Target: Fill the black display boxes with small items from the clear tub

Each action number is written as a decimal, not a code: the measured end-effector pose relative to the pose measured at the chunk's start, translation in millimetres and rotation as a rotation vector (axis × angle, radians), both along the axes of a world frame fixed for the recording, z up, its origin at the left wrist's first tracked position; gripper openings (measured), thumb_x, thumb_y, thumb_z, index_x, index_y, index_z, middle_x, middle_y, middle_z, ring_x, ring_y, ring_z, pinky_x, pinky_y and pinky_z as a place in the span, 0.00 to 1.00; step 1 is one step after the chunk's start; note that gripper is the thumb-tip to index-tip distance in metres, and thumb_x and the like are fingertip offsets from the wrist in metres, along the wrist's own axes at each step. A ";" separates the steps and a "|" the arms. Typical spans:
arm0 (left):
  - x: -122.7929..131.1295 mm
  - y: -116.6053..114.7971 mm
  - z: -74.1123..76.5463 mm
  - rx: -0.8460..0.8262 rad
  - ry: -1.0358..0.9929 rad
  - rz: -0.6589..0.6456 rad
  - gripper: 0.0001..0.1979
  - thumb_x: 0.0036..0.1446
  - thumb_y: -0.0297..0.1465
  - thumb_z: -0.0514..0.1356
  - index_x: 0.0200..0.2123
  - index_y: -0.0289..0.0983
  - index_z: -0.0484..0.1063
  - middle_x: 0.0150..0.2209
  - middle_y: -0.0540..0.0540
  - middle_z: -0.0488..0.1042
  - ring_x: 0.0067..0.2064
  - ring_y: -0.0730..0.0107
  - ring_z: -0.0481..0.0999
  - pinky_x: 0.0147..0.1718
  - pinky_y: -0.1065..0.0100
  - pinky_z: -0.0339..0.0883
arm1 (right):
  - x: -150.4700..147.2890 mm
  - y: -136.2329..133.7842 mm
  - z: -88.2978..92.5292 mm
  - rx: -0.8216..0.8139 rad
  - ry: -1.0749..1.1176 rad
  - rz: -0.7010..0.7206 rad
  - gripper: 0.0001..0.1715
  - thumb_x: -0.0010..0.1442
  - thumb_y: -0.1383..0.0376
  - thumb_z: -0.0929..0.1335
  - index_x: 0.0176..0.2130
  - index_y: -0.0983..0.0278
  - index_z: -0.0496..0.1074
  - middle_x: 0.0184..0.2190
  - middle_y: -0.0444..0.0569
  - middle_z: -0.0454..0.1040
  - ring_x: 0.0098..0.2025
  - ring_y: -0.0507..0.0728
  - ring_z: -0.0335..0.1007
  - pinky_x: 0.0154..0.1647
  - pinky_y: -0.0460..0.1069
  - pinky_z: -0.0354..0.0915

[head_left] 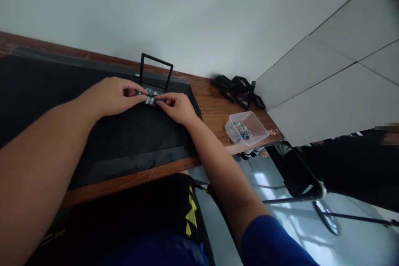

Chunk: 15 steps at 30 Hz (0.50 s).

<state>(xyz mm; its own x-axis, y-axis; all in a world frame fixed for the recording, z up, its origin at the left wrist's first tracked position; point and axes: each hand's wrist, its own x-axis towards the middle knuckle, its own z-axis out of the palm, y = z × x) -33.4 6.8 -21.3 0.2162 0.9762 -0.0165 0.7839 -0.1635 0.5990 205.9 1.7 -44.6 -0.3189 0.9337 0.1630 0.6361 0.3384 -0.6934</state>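
Several small grey-green and pale pieces (151,99) sit close together on the black mat (118,137), in front of an upright black rectangular frame (156,60). My left hand (114,96) reaches them from the left, thumb and index finger nearly meeting at their edge. From the right, my right hand (176,107) does the same with its thumb and fingertips. Both hands are closed in a pinch, and their fingertips touch the cluster. Whatever lies between the fingertips is too small to make out. The fingers partly cover the pieces and the lower part of the frame.
A clear plastic box (260,134) with small green and silvery pieces stands near the table's right end. Several black frames (238,89) are piled behind it against the wall (187,16). A person in dark clothes (349,166) and a metal chair frame (296,200) are at the right.
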 end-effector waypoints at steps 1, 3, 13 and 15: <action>-0.4 0.3 -0.6 0.001 0.004 -0.005 0.24 0.60 0.49 0.62 0.52 0.45 0.89 0.30 0.48 0.77 0.30 0.64 0.71 0.34 0.60 0.58 | 0.4 0.3 -0.5 0.001 0.005 -0.001 0.11 0.70 0.63 0.75 0.50 0.61 0.87 0.28 0.40 0.74 0.30 0.49 0.63 0.32 0.47 0.56; -0.3 0.1 -0.5 0.003 0.017 0.004 0.24 0.60 0.49 0.63 0.52 0.45 0.88 0.30 0.48 0.77 0.29 0.64 0.71 0.34 0.60 0.58 | 1.2 1.1 -1.9 0.013 0.032 -0.006 0.15 0.69 0.64 0.76 0.54 0.60 0.86 0.29 0.40 0.74 0.30 0.50 0.64 0.33 0.47 0.57; 8.3 -4.3 9.7 -0.050 0.112 0.085 0.17 0.62 0.47 0.66 0.47 0.49 0.89 0.30 0.48 0.78 0.30 0.60 0.75 0.34 0.57 0.62 | 1.5 1.6 -2.9 0.029 0.101 -0.008 0.26 0.66 0.63 0.77 0.63 0.58 0.80 0.30 0.38 0.72 0.31 0.50 0.64 0.35 0.47 0.61; 7.9 -3.8 9.2 -0.045 0.119 0.083 0.16 0.61 0.46 0.66 0.46 0.49 0.89 0.30 0.48 0.78 0.30 0.59 0.75 0.34 0.57 0.62 | 2.0 1.9 -3.6 0.026 0.118 -0.008 0.29 0.66 0.64 0.77 0.65 0.58 0.78 0.30 0.37 0.72 0.31 0.50 0.64 0.36 0.47 0.62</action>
<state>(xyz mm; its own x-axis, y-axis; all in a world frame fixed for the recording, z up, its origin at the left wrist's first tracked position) -25.5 3.0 -12.0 0.1287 0.9883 -0.0815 0.8594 -0.0702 0.5065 208.0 3.5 -48.2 -0.2887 0.9310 0.2232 0.5537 0.3526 -0.7544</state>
